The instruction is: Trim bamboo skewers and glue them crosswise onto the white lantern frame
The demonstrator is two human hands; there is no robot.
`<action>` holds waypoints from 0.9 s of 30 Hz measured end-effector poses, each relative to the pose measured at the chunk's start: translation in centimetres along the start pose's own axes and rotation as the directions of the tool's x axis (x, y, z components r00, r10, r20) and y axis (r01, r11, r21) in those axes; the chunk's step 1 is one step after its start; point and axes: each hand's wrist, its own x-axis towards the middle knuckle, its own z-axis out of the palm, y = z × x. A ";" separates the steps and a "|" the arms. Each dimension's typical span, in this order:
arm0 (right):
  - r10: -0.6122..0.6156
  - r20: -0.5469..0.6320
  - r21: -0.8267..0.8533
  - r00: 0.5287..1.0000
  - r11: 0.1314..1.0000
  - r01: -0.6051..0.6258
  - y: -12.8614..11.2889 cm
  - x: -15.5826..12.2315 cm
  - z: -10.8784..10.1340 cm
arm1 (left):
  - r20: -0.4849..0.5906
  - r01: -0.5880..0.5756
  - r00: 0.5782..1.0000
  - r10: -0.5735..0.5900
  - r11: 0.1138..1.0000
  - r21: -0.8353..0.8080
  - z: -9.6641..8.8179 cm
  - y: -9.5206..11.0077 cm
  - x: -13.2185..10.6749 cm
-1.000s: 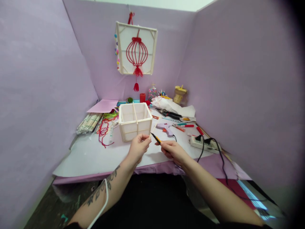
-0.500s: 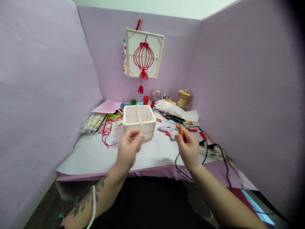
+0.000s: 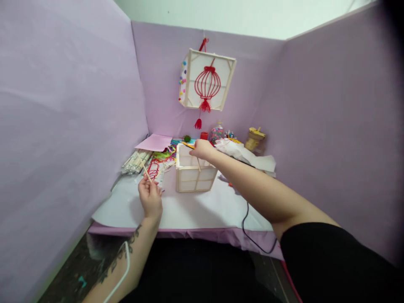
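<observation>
My left hand point(image 3: 150, 195) is closed in a pinch on a thin wooden stick point(image 3: 144, 166), which slants up and away, left of the frame. Farther off, my right hand point(image 3: 203, 150) reaches across over the back part of the white box-shaped lantern frame point(image 3: 196, 180). Its fingers are closed on a slim orange-and-black tool point(image 3: 188, 145) that points left; its exact kind is unclear. Another short length of stick point(image 3: 198, 164) shows below the right hand, over the frame's open top. The frame stands upright on the table, with pale panels between wooden sticks.
A finished lantern point(image 3: 208, 80) with a red design hangs at the back. Bundled sticks point(image 3: 136, 162), pink paper point(image 3: 154, 142) and red cord point(image 3: 154, 168) lie at left. Crumpled white paper point(image 3: 246, 153) and a dark cable point(image 3: 244, 219) are at right.
My right hand has swung left and forward, carrying the orange tool over the frame. My left hand has moved left, away from the frame, with its stick now plainly visible. The view has shifted.
</observation>
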 end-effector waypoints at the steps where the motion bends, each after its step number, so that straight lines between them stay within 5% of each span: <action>1: 0.010 0.022 -0.020 1.000 1.000 -0.009 -0.1 0.4 0.4 | 0.016 0.008 1.000 -0.008 1.000 0.010 -0.1 -0.1 0.0; 6: 0.023 0.089 -0.093 0.996 0.996 -0.015 0.6 1.1 0.9 | -0.017 0.126 0.992 -0.126 0.992 0.017 0.0 -0.2 0.7; 19: -0.220 0.203 -0.087 0.954 0.966 0.242 1.5 2.2 -2.9 | -0.085 0.210 0.974 -0.211 0.978 -0.018 -0.2 -0.5 1.4; 23: -0.261 0.181 -0.036 0.948 0.962 0.272 2.3 2.2 -2.5 | -0.080 0.213 0.974 -0.213 0.977 -0.011 -0.2 -0.4 1.4; 27: -0.261 0.036 0.056 0.965 0.964 0.259 4.3 -0.3 -3.7 | -0.076 0.201 0.977 -0.201 0.979 -0.007 -0.2 -0.1 1.6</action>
